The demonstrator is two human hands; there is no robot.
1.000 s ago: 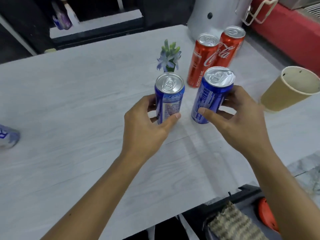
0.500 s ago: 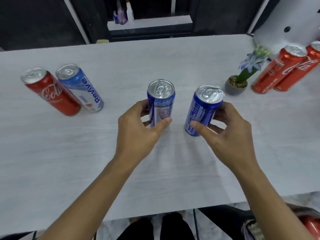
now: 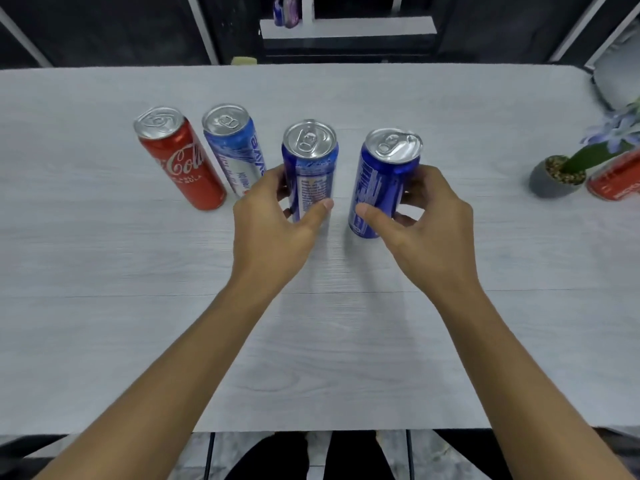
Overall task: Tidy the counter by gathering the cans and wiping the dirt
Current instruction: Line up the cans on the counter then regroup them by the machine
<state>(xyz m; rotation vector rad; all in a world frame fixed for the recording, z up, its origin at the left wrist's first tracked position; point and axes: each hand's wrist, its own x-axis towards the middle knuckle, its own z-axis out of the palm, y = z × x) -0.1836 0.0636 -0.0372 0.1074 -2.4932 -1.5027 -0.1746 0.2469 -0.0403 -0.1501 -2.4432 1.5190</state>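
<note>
My left hand (image 3: 273, 230) grips a dark blue can (image 3: 310, 164) with a white label panel, held upright near the middle of the pale wood-grain counter (image 3: 104, 323). My right hand (image 3: 426, 226) grips a second dark blue can (image 3: 382, 181) just to its right, tilted slightly. Left of them stand a red cola can (image 3: 180, 157) and a light blue can (image 3: 233, 147), side by side. The light blue can is close to my left hand's knuckles. Whether the held cans touch the counter I cannot tell.
A small grey pot with a purple-flowered plant (image 3: 561, 171) stands at the right edge, and another red can (image 3: 616, 180) is partly cut off beside it. A dark wall and a white shelf (image 3: 346, 27) with bottles lie beyond the counter's far edge.
Both hands have carried their blue cans leftward along the counter, from beside the plant and the red cans on the right to next to the red and light blue cans.
</note>
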